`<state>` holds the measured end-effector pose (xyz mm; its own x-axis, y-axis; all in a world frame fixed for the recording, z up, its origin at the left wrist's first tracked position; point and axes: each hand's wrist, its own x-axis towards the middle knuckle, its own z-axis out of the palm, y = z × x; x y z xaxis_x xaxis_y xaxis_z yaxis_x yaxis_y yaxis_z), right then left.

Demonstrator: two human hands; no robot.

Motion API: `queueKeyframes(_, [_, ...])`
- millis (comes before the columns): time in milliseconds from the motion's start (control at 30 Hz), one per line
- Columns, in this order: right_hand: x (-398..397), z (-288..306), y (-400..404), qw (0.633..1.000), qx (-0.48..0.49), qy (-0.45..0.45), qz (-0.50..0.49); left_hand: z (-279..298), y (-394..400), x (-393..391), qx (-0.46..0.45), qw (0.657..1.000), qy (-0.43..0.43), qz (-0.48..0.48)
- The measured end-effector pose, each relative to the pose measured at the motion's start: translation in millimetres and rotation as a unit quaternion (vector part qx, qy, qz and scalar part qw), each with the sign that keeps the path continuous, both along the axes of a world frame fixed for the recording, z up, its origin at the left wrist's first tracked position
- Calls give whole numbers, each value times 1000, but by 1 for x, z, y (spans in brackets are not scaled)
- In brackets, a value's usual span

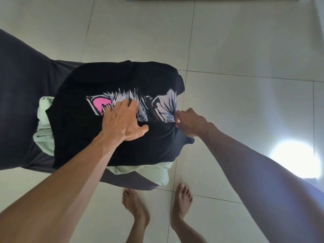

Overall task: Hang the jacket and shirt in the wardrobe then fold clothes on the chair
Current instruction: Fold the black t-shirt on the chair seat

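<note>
Head view, nearest first: two bare feet (157,206) stand on the tiled floor (245,50) just short of the chair (22,81), which is draped in a dark grey cover. On its seat lies a pale green garment (44,137), bunched, showing at the seat's near and left edges. Spread on top of it is the black T-shirt (98,142), its pink-and-grey print facing up, its right side hanging over the seat's right edge.

The left hand (122,121) lies flat on the print with fingers spread, pressing the cloth down. The right hand (190,122) pinches a fold of the shirt at the right edge, fingers curled round the fabric.

This looks like the folding stage. To do it well, the flat hand should hold its place as an anchor while the pinching hand carries its side across in one even pull, keeping the crease straight; the soft heap beneath may let the shirt slide.

No container shows; no wardrobe is recognisable either.
</note>
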<state>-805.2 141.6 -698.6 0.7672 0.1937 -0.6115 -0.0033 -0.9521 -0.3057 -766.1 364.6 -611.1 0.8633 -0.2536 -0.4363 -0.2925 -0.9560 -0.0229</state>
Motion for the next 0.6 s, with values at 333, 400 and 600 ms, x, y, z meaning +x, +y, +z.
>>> queueKeyframes(333, [-1, 36, 31, 963, 169, -102, -181, -7, -4, -5, -59, 997, -49, 8])
queueKeyframes(400, [5, 42, 35, 970, 148, -72, -179, -8, -4, 0, -61, 998, -25, 13])
queueKeyframes(600, [52, 70, 37, 968, 118, -118, -187, 5, 10, 51, -49, 998, -35, 23])
